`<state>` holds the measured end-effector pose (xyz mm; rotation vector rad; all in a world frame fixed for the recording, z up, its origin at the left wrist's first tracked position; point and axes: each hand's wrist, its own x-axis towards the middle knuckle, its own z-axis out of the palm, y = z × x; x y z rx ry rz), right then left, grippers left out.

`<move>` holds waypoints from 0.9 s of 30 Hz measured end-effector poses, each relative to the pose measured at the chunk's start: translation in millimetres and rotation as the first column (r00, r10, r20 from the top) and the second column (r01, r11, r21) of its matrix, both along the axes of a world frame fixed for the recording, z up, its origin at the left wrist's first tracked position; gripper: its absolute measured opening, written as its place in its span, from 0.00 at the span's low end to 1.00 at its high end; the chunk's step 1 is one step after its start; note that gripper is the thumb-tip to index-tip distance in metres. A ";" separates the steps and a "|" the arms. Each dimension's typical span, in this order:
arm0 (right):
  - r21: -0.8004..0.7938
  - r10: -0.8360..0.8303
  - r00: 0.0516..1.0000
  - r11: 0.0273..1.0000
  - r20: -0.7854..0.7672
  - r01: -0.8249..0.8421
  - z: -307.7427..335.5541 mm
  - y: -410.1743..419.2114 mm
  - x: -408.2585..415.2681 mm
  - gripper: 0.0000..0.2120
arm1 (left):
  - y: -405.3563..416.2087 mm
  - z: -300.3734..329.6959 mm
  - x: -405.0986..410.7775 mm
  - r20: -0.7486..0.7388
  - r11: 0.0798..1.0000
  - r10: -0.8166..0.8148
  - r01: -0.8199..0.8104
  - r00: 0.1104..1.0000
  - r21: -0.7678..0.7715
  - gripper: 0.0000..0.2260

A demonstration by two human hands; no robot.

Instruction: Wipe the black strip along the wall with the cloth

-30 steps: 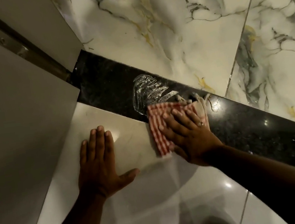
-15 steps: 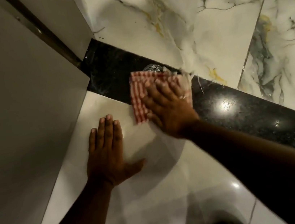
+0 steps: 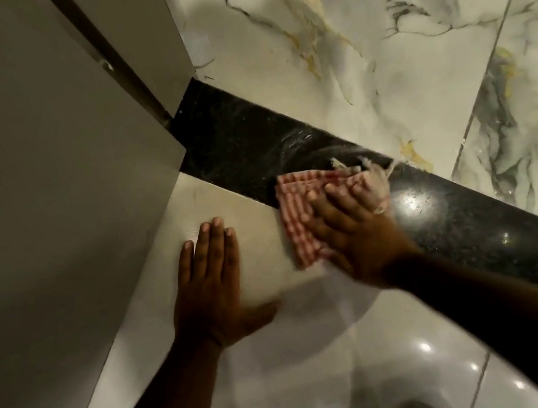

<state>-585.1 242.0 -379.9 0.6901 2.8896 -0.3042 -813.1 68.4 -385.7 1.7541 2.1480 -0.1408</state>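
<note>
Although there is only the head view to go by, it shows the job somewhere in its middle. The black strip runs slantwise between the marbled wall tiles and the pale glossy floor, from the grey panel at the corner off toward the lower right. Just ahead of the cloth, toward the corner, the dark stone carries faint curved smears and a wet-looking sheen, which I take as ground the cloth has covered. The stretch nearest the corner looks duller and speckled, and the long run toward the lower right shows only bright light spots; I cannot tell whether either has been wiped. My guess is that a good part of the strip is left.

The red-and-white checked cloth lies partly on the strip and partly over its lower edge onto the floor tile, with a frayed pale fringe sticking up at its far side. The right hand lies flat on top of it, fingers spread and pressing down, not curled round the fabric; it pins the cloth to the stone rather than grasping it. That hand and the cloth are blurred, so finer detail is lost.

The left hand is empty, palm down on the floor tile beside the cloth but apart from it, fingers together, thumb out, seemingly a prop.
</note>
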 end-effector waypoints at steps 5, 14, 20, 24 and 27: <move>0.059 -0.587 0.807 0.810 0.072 0.584 0.0 47.3 -0.7 0.30 | 6.3 1.3 4.2 -0.035 1.000 0.005 -0.005 0.999 0.012 0.57; -0.051 -0.077 0.997 0.996 0.030 0.079 2.4 22.0 -102.3 0.29 | 3.9 -0.4 4.5 -0.103 0.995 0.101 -0.098 0.990 0.029 0.56; 0.022 -0.503 0.859 0.864 0.093 0.503 3.1 51.0 -40.0 0.31 | 4.2 -1.4 6.5 -0.132 0.979 0.203 -0.197 0.970 0.058 0.55; -0.016 -0.841 0.527 0.529 0.123 0.848 -2.5 18.7 -112.8 0.33 | 4.3 -3.7 7.5 -0.127 0.979 0.200 -0.192 0.972 0.071 0.56; -0.044 -0.632 0.769 0.769 0.097 0.638 -5.7 19.7 -159.4 0.32 | 4.8 -5.6 6.9 -0.093 0.977 0.199 -0.190 0.976 0.095 0.55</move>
